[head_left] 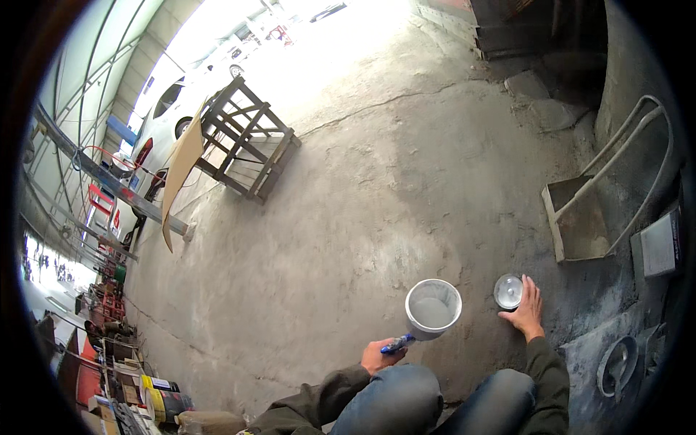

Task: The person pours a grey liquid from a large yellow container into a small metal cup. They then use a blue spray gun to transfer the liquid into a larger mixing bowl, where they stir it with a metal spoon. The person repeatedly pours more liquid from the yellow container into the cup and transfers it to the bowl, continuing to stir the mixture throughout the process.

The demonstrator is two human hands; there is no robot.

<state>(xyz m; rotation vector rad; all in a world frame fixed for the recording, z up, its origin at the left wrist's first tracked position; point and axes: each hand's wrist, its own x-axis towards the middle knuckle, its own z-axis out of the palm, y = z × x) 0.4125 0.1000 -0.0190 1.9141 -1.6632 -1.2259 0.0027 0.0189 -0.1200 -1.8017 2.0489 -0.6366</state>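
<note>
My left hand (pixel 378 356) is closed on a short blue tool (pixel 398 344), seen near my knee; its exact kind is too small to make out. Just beyond the tool's tip is a white bucket (pixel 411 319) with smooth grey material inside. To the right of the bucket, a small round container (pixel 508 291), clear or silvery, rests on the concrete floor. My right hand (pixel 529 310) curls its thumb and fingers around the container's near right side.
A metal box with a looped tubular handle (pixel 586 217) stands at right. A dark frame stand (pixel 250 141) carries a tan curved panel (pixel 185 170) at upper left, near a white car (pixel 171 101). Paint tins (pixel 165 399) sit at lower left; a ring-shaped dish (pixel 618 366) lies at lower right.
</note>
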